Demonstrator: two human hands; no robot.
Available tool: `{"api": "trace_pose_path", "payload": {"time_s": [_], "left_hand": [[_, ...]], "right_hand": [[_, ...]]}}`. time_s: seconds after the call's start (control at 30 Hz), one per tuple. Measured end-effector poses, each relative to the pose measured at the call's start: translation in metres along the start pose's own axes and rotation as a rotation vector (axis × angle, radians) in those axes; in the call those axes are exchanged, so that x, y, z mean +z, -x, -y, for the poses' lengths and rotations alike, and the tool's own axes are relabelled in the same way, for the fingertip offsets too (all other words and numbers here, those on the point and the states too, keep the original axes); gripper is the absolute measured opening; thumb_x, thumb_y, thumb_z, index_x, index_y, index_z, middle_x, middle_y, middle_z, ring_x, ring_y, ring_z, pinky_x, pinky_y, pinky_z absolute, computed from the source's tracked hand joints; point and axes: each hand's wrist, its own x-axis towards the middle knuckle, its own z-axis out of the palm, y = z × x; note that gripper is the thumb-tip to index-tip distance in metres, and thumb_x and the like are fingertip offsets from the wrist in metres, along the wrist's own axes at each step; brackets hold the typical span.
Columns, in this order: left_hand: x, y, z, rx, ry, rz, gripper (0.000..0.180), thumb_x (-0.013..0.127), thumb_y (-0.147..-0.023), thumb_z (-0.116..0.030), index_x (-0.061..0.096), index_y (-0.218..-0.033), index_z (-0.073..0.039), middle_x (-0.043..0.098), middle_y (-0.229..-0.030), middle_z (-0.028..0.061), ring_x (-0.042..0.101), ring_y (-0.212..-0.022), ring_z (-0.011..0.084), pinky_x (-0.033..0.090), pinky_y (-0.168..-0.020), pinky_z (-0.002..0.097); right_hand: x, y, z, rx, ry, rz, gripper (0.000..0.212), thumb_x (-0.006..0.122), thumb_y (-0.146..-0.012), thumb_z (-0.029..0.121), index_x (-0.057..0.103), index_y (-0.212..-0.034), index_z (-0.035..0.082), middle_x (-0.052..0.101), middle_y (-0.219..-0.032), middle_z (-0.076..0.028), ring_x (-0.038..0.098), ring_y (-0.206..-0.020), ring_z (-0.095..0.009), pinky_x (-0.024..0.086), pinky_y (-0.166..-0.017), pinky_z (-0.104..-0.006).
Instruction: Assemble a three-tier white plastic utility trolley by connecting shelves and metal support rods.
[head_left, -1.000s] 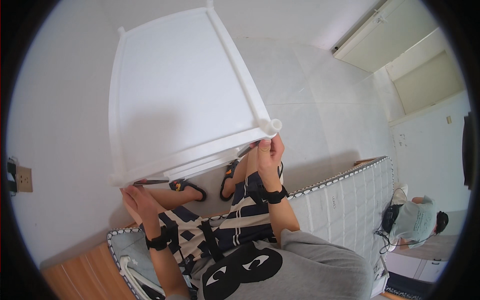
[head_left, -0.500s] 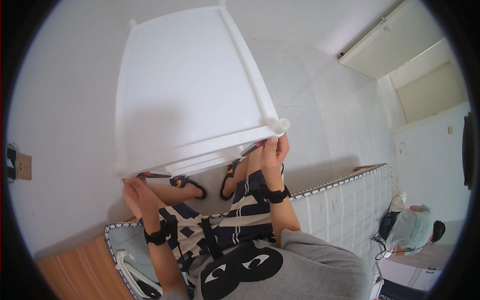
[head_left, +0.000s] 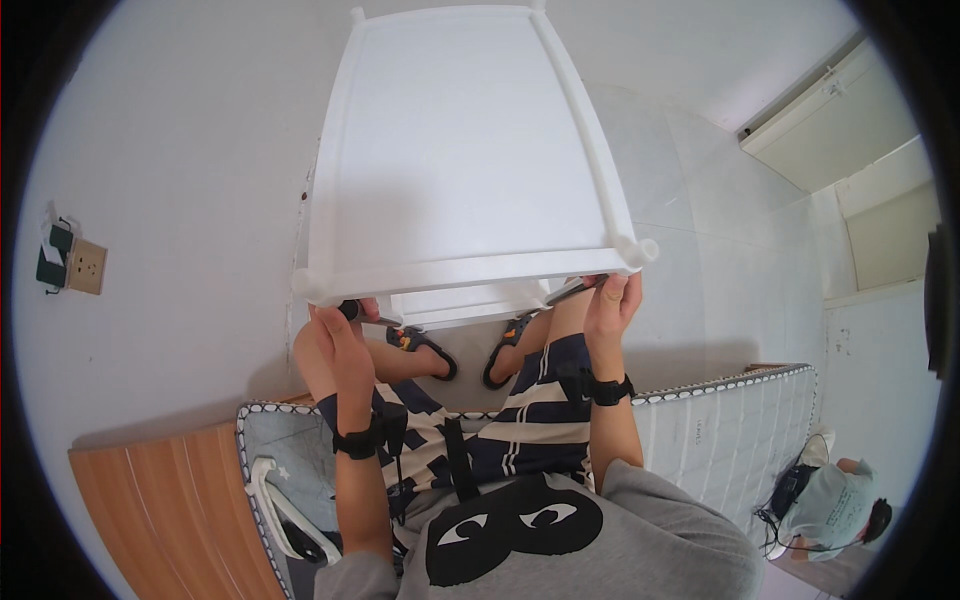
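Your left hand (head_left: pixel 343 342) pinches the white rack (head_left: pixel 470 150) by its 8 o'clock corner leg (head_left: pixel 381 320); right hand (head_left: pixel 612 308) pinches the 4 o'clock one.

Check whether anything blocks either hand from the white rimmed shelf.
Nothing visible does: the left hand and right hand are at near corners of the white rimmed shelf. Dark bars show beside both hands, by the near rim; whether they're gripped is unclear.

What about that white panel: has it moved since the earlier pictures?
Yes, in the view: the white panel now sits farther right of the wall outlet. The view shifted too, so how much is unclear.
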Motion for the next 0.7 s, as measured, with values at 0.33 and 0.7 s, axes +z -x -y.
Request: {"api": "trace_pose_path", "payload": {"time_s": [0.33,0.7], "left_hand": [[-0.004,0.005,-0.021,-0.123,-0.331,-0.013,0.045,0.032,-0.103,-0.044,0.049,-0.103,-0.002,0.053,-0.075,0.0072,0.048,-0.069,0.0164,0.04,-0.068,0.0305],[-0.006,-0.011,0.017,0.055,-0.018,0.133,0.059,0.029,-0.099,-0.057,0.05,-0.102,-0.002,0.054,-0.078,0.0091,0.05,-0.073,0.0178,0.04,-0.071,0.0316]], "right_hand": [[0.021,0.046,0.044,-0.162,0.576,-0.26,0.027,0.053,-0.096,0.013,0.048,-0.118,0.0,0.057,-0.108,-0.011,0.056,-0.094,-0.022,0.045,-0.084,-0.035],[0.09,0.033,0.209,-0.388,0.866,1.283,0.01,0.06,-0.073,0.016,0.056,-0.075,0.007,0.051,-0.065,-0.002,0.048,-0.058,-0.016,0.034,-0.052,-0.0309]]}}
